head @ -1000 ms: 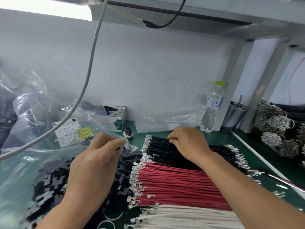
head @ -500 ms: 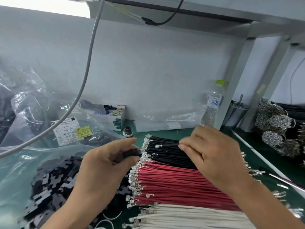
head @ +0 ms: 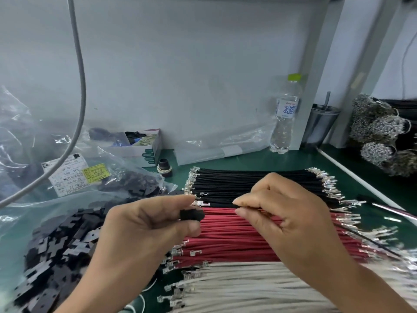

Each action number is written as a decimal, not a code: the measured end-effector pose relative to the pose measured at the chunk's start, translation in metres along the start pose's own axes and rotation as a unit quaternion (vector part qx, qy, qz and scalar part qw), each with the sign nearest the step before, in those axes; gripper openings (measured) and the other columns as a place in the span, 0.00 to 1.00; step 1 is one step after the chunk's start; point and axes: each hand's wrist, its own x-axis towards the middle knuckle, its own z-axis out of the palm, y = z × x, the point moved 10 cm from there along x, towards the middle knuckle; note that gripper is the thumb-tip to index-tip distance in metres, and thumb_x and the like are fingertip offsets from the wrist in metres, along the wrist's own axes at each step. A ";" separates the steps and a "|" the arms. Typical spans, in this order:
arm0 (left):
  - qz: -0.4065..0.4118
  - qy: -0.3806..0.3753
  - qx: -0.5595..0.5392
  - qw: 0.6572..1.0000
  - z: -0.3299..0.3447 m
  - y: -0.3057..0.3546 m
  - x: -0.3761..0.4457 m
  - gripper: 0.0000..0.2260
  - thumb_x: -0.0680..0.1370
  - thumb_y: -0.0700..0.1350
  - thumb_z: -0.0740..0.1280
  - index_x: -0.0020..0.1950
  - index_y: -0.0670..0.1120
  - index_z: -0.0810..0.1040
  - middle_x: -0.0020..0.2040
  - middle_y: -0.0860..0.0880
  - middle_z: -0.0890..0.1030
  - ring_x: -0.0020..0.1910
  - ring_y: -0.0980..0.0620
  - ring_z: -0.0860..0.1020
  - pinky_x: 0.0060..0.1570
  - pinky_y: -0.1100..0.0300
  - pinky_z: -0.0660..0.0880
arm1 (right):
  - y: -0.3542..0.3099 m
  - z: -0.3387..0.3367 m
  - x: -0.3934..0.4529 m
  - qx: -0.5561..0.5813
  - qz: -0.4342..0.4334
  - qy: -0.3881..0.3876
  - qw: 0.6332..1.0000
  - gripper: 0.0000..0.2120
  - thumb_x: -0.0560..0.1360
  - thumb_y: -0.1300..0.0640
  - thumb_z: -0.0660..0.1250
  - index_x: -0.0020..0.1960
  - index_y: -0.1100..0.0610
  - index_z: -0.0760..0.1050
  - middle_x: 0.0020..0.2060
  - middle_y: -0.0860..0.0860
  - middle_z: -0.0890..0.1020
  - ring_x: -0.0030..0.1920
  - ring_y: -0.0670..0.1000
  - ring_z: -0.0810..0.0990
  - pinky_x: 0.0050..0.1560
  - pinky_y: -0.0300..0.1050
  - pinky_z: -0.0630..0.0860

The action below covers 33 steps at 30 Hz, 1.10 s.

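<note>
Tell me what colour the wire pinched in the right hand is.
The wire is black, with a silver terminal at its end; the head view shows it best.

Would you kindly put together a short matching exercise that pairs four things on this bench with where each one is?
Things
1. single black wire
2. small black part
3. water bottle
4. white wires

Places
A. lying nearest the camera, next to the red wires
B. upright, to the left of the dark cup
C. pinched by the right hand
D. held in the fingertips of the left hand

Pairs: 1-C, 2-D, 3-B, 4-A
</note>
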 end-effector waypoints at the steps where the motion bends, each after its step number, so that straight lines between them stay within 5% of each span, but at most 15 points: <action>1: -0.001 -0.003 0.005 1.000 0.002 0.001 -0.001 0.19 0.59 0.39 0.80 0.45 0.57 0.89 0.38 0.48 0.89 0.37 0.52 0.88 0.37 0.69 0.81 | -0.002 0.000 0.000 -0.004 -0.004 -0.001 1.000 0.05 0.76 0.50 0.71 0.48 0.48 0.85 0.40 0.40 0.77 0.41 0.42 0.78 0.40 0.34 0.73; 9: 0.021 -0.003 0.039 0.999 0.001 0.005 -0.001 0.13 0.64 0.37 0.80 0.43 0.53 0.90 0.39 0.46 0.89 0.37 0.45 0.86 0.38 0.61 0.85 | -0.001 0.004 -0.002 0.017 0.008 -0.017 1.000 0.04 0.72 0.52 0.73 0.46 0.50 0.85 0.40 0.40 0.77 0.39 0.42 0.76 0.39 0.34 0.71; 15: 0.001 -0.019 0.007 1.000 0.004 0.004 0.000 0.12 0.62 0.38 0.79 0.44 0.49 0.90 0.36 0.44 0.88 0.31 0.53 0.85 0.33 0.65 0.82 | -0.003 0.006 -0.001 0.045 -0.002 -0.021 0.999 0.06 0.73 0.57 0.73 0.49 0.51 0.86 0.39 0.45 0.77 0.40 0.47 0.77 0.39 0.36 0.71; 27: -0.030 -0.050 -0.040 0.998 0.014 0.001 -0.003 0.12 0.63 0.35 0.78 0.44 0.45 0.90 0.35 0.40 0.88 0.28 0.53 0.85 0.30 0.66 0.80 | -0.006 -0.004 0.003 0.063 -0.005 -0.014 0.998 0.06 0.73 0.57 0.73 0.48 0.51 0.87 0.40 0.46 0.78 0.42 0.49 0.79 0.41 0.40 0.74; 33: -0.053 -0.056 -0.056 0.995 0.010 -0.008 0.001 0.13 0.61 0.40 0.80 0.45 0.46 0.90 0.39 0.40 0.89 0.36 0.47 0.88 0.38 0.65 0.82 | 0.000 0.004 0.003 0.117 0.023 -0.048 0.992 0.07 0.72 0.60 0.75 0.46 0.48 0.87 0.40 0.43 0.79 0.43 0.50 0.80 0.42 0.36 0.72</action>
